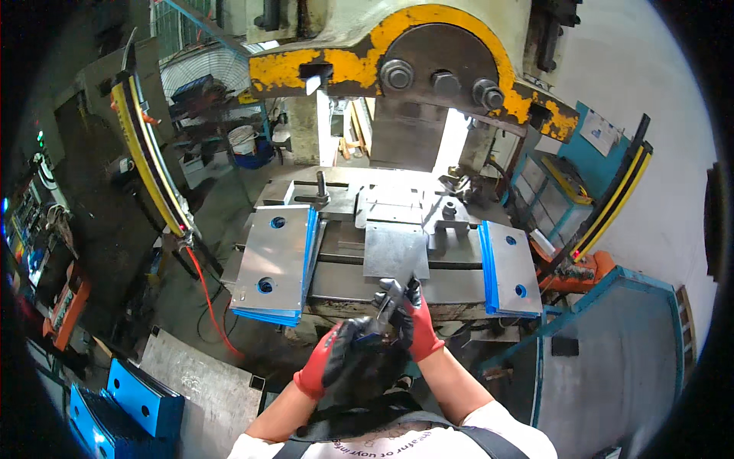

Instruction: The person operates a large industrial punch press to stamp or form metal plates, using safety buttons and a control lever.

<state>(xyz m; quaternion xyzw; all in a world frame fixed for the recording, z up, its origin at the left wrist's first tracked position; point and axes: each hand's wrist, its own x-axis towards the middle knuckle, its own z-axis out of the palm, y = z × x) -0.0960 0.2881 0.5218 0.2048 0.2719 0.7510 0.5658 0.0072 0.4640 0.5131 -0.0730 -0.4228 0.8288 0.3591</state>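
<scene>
My left hand [346, 344], in a red and black glove, is closed close to my body, its fingers pointing at the other hand. My right hand [405, 315], gloved the same way, is also closed, just right of it and slightly farther forward. A thin greyish piece [386, 312] shows between them, blurred, and its kind cannot be made out. Just beyond my fingers lies a flat grey metal plate [390, 249] at the front of the die [390, 205] on the press bed. Both hands are below the bed's front edge.
Stacked metal plates with holes and blue edges stand left [269, 256] and right [511, 268] on the bed. The yellow press ram [440, 53] hangs above. Yellow-black guard posts [149, 157] flank it. More blue plates [141, 402] sit lower left, beside a metal bench [199, 375].
</scene>
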